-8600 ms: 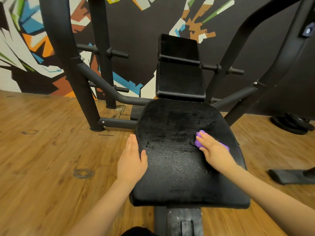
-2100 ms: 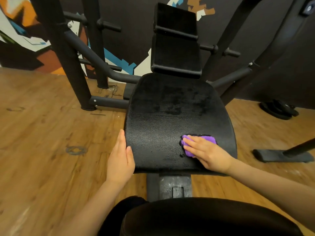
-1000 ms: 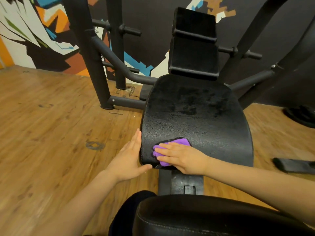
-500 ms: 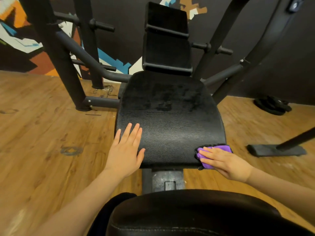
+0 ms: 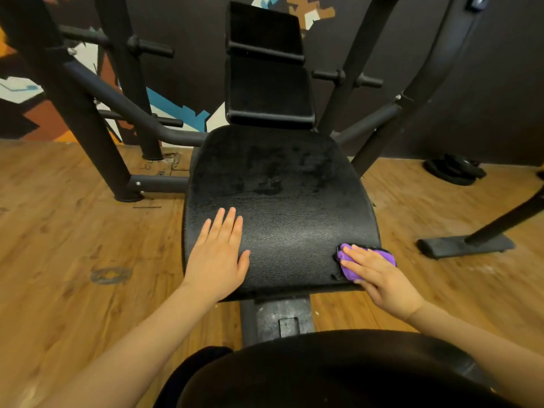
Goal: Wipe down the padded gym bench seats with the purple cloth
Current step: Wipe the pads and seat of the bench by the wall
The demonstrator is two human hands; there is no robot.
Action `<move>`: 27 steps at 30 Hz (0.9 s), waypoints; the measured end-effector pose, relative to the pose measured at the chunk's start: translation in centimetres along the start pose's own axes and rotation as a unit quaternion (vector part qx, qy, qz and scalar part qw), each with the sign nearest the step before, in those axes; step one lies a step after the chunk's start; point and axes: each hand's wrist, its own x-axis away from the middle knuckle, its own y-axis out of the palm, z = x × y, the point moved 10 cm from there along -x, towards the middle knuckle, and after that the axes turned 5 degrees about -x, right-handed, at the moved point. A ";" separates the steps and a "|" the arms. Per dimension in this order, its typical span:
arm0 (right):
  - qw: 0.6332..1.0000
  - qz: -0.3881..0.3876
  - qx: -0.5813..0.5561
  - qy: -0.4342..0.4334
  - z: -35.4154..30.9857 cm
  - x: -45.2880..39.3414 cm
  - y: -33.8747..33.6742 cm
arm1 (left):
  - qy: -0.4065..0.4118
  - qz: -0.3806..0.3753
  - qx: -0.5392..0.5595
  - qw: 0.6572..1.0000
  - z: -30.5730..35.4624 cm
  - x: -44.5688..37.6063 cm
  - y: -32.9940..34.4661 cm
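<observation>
Nowhere legible writing: right hand [image 5: 379, 278] presses purple cloth [image 5: 365, 260] on seat [image 5: 288, 207]

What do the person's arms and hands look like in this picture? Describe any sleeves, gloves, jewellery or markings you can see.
Both forearms are bare right down to the bottom corners of the picture, so no sleeves show. The left hand and the right hand wear no gloves. No rings, watch, wristbands or markings can be seen on either. The nails look short and unpainted.
</observation>
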 end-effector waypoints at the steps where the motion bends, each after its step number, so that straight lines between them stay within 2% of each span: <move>1: 1.000 -0.007 0.005 0.009 0.0 -0.1 0.0 | 0.008 -0.002 0.005 1.000 0.0 -0.8 -0.1; 6: 0.998 -0.043 0.033 0.011 -0.1 -0.4 0.0 | 0.011 -0.002 -0.002 1.000 -1.4 -4.1 -0.7; 9: 0.999 -0.030 0.016 0.038 1.1 -1.7 -0.6 | 0.000 -0.018 -0.028 0.999 -2.9 -5.9 -1.1; 13: 0.991 0.034 -0.010 0.129 4.6 -6.6 -3.5 | -0.011 -0.041 -0.024 0.999 -4.5 -7.8 -1.1; 18: 0.982 -0.015 -0.042 0.182 8.6 -14.5 -4.0 | -0.009 -0.037 -0.002 0.999 -4.8 -8.0 -0.7; 27: 0.972 0.031 0.005 0.234 11.6 -24.8 -5.4 | -0.001 -0.023 0.009 1.000 -4.9 -8.1 -0.5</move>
